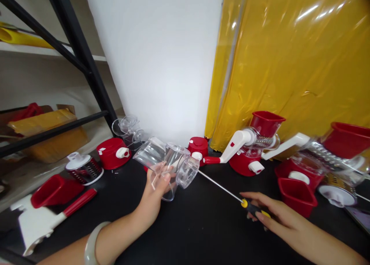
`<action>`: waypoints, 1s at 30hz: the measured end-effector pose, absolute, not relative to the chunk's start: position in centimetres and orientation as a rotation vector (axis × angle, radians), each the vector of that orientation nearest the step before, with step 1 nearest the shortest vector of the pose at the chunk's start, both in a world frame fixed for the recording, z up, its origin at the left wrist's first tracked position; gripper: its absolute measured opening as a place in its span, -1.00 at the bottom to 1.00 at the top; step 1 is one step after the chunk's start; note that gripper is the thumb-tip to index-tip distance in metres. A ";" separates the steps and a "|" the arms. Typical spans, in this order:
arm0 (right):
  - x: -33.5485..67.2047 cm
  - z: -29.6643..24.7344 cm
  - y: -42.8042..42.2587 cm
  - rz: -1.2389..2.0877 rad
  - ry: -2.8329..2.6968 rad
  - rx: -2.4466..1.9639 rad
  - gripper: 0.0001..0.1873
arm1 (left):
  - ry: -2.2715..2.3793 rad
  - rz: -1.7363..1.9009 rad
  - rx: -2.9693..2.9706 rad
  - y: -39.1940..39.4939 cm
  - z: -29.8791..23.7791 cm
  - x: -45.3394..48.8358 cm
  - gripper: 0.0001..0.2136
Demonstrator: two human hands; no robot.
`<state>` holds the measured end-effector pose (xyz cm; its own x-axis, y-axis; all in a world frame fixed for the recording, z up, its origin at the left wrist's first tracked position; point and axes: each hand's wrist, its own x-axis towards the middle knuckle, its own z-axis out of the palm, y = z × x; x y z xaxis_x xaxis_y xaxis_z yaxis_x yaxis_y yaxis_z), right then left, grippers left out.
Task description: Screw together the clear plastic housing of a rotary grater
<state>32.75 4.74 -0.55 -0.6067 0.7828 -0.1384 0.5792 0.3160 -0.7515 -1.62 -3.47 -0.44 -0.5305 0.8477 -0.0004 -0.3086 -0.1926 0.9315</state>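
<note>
My left hand point(156, 190) grips a clear plastic grater housing point(166, 163) and holds it just above the black table point(196, 234), its round barrel end facing right. My right hand point(271, 215) is closed round the black and yellow handle of a screwdriver point(231, 192). The long metal shaft runs up and left, and its tip meets the barrel end of the clear housing. A pale bangle sits on my left wrist.
Two assembled red-and-white rotary graters point(251, 145) point(318, 153) stand at the right before a yellow plastic sheet. Red bases point(112, 153), a drum blade point(83, 168), a red hopper point(297, 195) and a crank handle point(54, 207) lie around. A black metal rack point(81, 57) rises at left.
</note>
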 end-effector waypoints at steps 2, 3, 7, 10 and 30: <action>32.9 -0.7 4.7 1.123 -2.318 -1.262 -0.50 | 1.244 1.832 0.698 -3.4 -0.6 -1.7 -0.38; 32.8 -0.7 4.7 1.074 -2.316 -1.254 -0.52 | 1.242 1.836 0.700 -3.3 -0.7 -1.8 -0.39; 32.1 -0.4 4.8 0.986 -2.337 -1.150 -0.71 | 1.239 1.840 0.695 -3.4 -0.4 -1.7 -0.43; 31.7 -0.1 4.7 0.986 -2.314 -1.113 -0.83 | 1.227 1.814 0.696 -3.6 -0.1 -1.6 -0.41; 32.1 -0.4 4.9 1.181 -2.256 -1.114 -0.81 | 1.173 1.836 0.826 -3.9 -0.4 -1.8 -0.43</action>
<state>32.07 4.90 -0.42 -0.6241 0.7802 -0.0422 0.4793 0.3397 -0.8092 -1.80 -3.85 -0.43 -0.4765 0.8728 0.1060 -0.2703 -0.2602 0.9270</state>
